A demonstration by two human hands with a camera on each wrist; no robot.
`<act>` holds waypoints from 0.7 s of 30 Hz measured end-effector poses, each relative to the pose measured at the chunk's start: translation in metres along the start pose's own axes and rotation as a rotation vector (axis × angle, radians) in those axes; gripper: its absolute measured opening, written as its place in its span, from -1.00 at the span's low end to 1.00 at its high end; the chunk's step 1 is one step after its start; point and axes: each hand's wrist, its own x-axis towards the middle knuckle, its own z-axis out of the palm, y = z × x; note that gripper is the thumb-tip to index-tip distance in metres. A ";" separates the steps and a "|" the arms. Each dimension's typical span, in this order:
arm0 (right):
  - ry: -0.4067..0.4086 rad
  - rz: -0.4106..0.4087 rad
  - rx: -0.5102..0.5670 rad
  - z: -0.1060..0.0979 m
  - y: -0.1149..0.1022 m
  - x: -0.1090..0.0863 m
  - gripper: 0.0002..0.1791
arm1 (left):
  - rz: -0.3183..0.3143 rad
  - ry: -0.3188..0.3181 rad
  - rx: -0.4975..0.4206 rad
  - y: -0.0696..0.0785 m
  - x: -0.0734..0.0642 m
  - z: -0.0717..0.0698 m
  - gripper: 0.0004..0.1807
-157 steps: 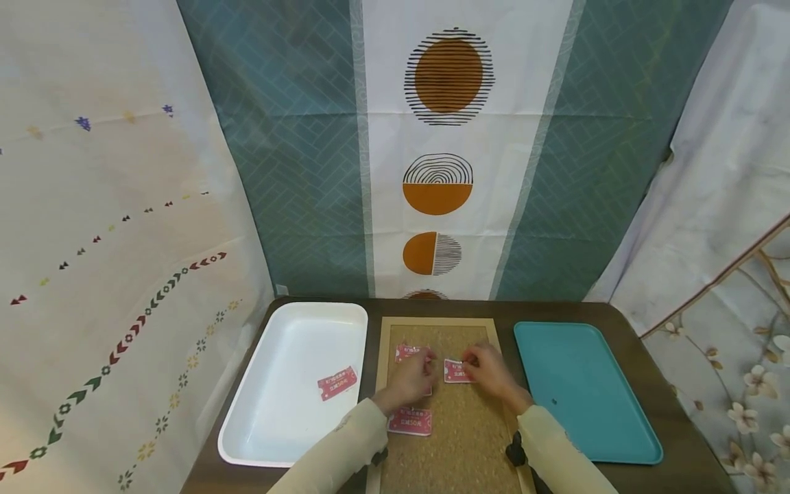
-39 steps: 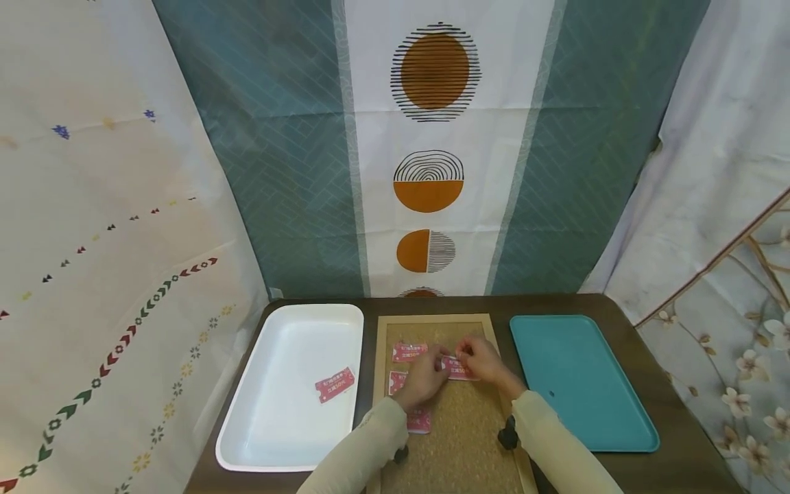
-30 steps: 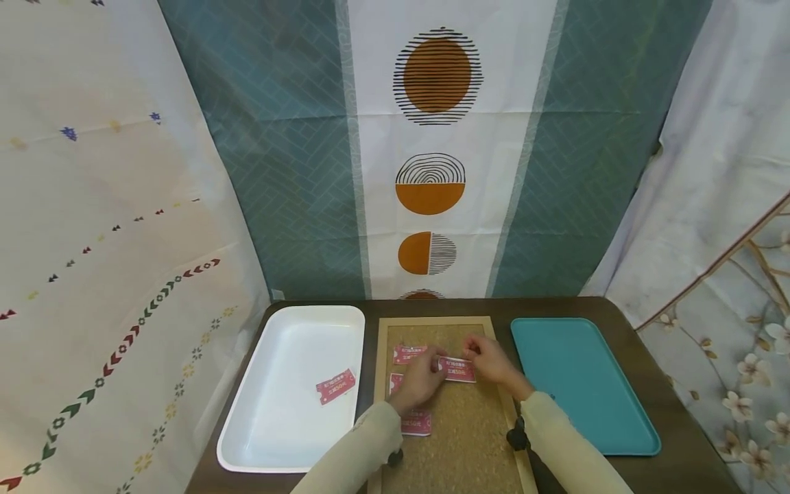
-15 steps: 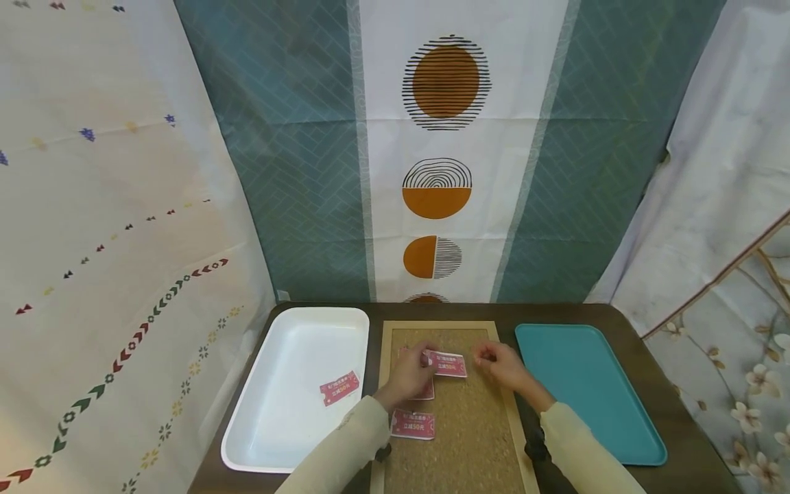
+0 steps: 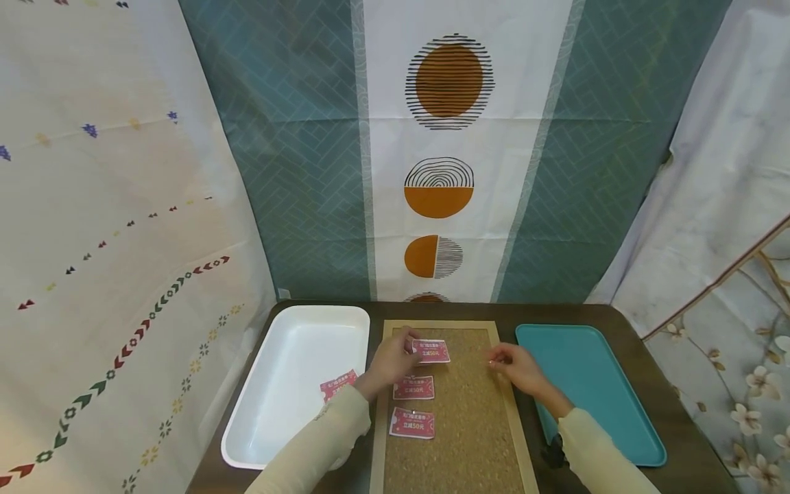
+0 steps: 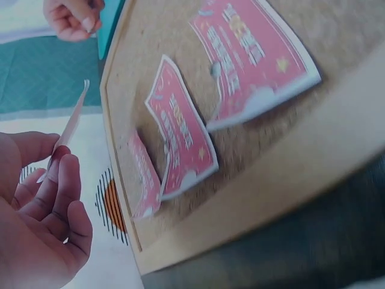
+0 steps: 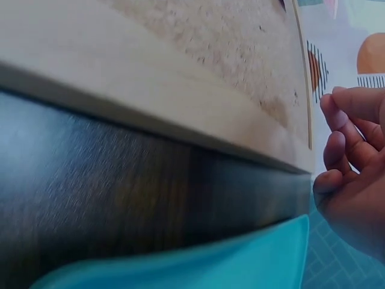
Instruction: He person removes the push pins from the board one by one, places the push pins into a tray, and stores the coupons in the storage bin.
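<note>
My left hand (image 5: 389, 361) pinches a pink paper coupon (image 5: 434, 351) by its left edge. In the left wrist view that coupon (image 6: 73, 120) shows nearly edge-on between thumb and fingers, raised off the corkboard (image 5: 459, 425). Below it in the head view, a middle coupon (image 5: 414, 387) and a lower coupon (image 5: 411, 424) lie in a column on the board, small pins at their upper edges. A top coupon (image 6: 144, 174) is hidden from the head view behind the held one. My right hand (image 5: 523, 370), thumb and forefinger together, pinches a tiny pin-like bit over the board's right edge.
A white tray (image 5: 247, 425) stands left of the board, with another pink coupon (image 5: 337, 383) in it, partly covered by the left forearm. To the right lies a teal tray (image 5: 592, 384), partly under the right wrist. Patterned cloths hang behind the dark table (image 5: 685, 439).
The coupon on the board's right side has come off it and moved left in my left hand, over the top of the column. My right hand has let go of it and drawn back right.
</note>
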 end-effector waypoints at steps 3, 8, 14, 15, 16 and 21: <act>0.003 0.010 -0.006 -0.005 0.003 -0.004 -0.90 | 0.002 -0.005 0.014 -0.001 -0.001 -0.007 -0.52; 0.001 0.011 -0.035 -0.013 0.009 -0.010 -0.92 | 0.010 0.004 0.028 -0.003 -0.004 -0.019 -0.57; 0.001 0.034 -0.061 -0.020 0.016 -0.016 -0.92 | 0.021 0.022 0.065 -0.006 -0.007 -0.030 -0.59; 0.003 0.039 -0.063 -0.021 0.017 -0.016 -0.92 | 0.026 0.024 0.065 -0.006 -0.008 -0.032 -0.58; 0.005 0.044 -0.066 -0.022 0.018 -0.017 -0.92 | 0.030 0.028 0.064 -0.007 -0.008 -0.035 -0.58; -0.001 0.049 -0.073 -0.027 0.023 -0.021 -0.92 | 0.035 0.069 0.063 -0.012 -0.008 -0.050 -0.59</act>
